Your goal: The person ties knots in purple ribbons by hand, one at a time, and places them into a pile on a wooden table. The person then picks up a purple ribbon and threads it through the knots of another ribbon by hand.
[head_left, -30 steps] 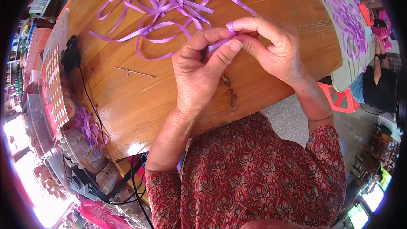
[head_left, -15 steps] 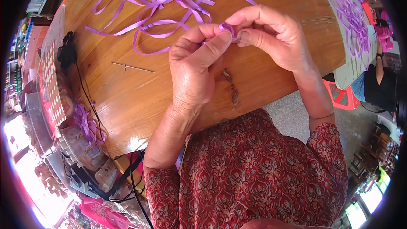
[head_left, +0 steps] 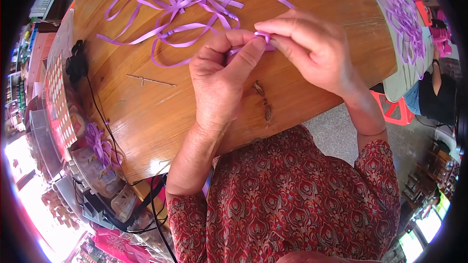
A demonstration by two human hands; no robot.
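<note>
Purple ribbon point(head_left: 262, 33) sits between my fingertips, curled into a small loop above the bench. My left hand point(head_left: 214, 75) has it pinched between thumb and forefinger, a grip that I judge steadies the loop while its top stands free. My right hand point(head_left: 314, 48) meets the loop from the other side, forefinger over it and thumb beneath; I cannot tell whether it grips or only touches, since the fingers hide the contact.

Under my hands, the bench point(head_left: 146, 117) is varnished wood with dark knots and a glare at its near corner. Left of my hands lies a thin, wire-like piece point(head_left: 158, 82), apart from the ribbons. Beyond, a loose ribbon heap point(head_left: 180, 2) spreads its loops and ends, probably set there to be within reach while leaving the near side for my hands.

At the left edge rests a black object point(head_left: 77, 63) with a cord. To the right is a pale table point(head_left: 392, 85) bearing more tangled ribbon point(head_left: 402, 24), with a red stool point(head_left: 407, 116) below on the grey floor point(head_left: 334, 129). A person in dark clothes point(head_left: 438, 100) is beside it.
</note>
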